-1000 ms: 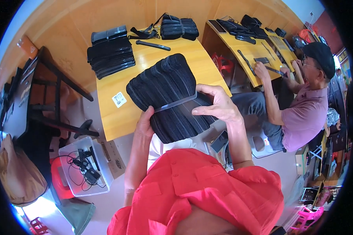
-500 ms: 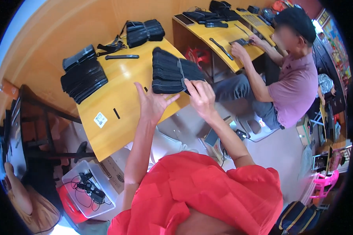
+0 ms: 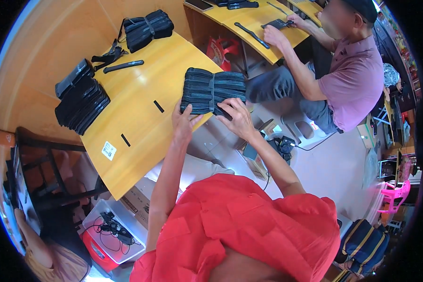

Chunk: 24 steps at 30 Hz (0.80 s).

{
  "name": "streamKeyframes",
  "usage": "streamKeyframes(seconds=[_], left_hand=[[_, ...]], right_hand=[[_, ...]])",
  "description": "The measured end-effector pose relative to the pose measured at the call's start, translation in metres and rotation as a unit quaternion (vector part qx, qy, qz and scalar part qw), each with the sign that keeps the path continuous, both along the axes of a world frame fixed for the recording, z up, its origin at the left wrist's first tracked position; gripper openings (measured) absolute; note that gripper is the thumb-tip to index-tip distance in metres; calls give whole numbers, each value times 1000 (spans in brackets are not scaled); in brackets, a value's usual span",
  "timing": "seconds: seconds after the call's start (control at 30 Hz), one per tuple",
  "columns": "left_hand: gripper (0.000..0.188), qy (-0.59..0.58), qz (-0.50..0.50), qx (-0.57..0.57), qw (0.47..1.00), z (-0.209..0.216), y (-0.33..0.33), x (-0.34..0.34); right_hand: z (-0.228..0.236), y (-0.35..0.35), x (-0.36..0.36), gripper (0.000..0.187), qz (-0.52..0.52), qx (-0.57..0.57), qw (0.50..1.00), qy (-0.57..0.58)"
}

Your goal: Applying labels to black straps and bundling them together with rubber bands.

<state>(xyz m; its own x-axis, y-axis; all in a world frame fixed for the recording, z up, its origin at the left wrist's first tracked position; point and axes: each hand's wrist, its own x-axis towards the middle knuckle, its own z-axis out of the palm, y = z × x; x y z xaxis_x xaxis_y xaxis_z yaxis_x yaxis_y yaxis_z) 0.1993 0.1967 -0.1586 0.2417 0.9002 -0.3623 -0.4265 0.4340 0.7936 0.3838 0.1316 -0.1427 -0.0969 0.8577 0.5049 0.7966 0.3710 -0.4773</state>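
Observation:
Over the right edge of the yellow table (image 3: pixel 148 150), a thick bundle of flat black straps (image 3: pixel 197 89) is held up, with a thin dark band around its middle. My left hand (image 3: pixel 182 124) grips its lower left corner, thumb in front; the other fingers are partly hidden behind it. At the lower right edge, my right hand (image 3: pixel 236 117) has its fingers closed on the bundle beside the band. A stack of similar black pieces (image 3: pixel 82 108) lies at the table's left. Farther back is another banded black bundle (image 3: pixel 150 30), with a single black strap (image 3: pixel 123 66) in front.
A co-worker in a mauve shirt (image 3: pixel 352 89) sits at a second yellow table (image 3: pixel 230 18), handling a black piece. A white label (image 3: pixel 109 151) is on my table, near two dark slots. A clear bin with cables (image 3: pixel 113 230) stands lower left. Another person's arm (image 3: pixel 35 239) shows at far left.
My left hand has gone from spread fingers to gripping the bundle's left corner. The bundle has levelled out, and my right hand has shifted along its lower edge. The view has shifted too.

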Motion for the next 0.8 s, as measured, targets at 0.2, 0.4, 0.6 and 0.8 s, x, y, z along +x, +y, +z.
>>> streamKeyframes(seconds=[0.2,0.4,0.6,0.8], left_hand=[[40,38,17,22,999,3,4,0],[41,223,79,153,960,-8,39,-11],[42,644,107,458,603,42,28,13],[43,573,-37,516,635,9,22,50]], right_hand=[[1,3,-4,35,-12,6,1000,-7],[4,14,-11,25,16,26,999,45],[8,46,11,14,-46,43,995,82],[5,107,23,16,-83,27,996,31]])
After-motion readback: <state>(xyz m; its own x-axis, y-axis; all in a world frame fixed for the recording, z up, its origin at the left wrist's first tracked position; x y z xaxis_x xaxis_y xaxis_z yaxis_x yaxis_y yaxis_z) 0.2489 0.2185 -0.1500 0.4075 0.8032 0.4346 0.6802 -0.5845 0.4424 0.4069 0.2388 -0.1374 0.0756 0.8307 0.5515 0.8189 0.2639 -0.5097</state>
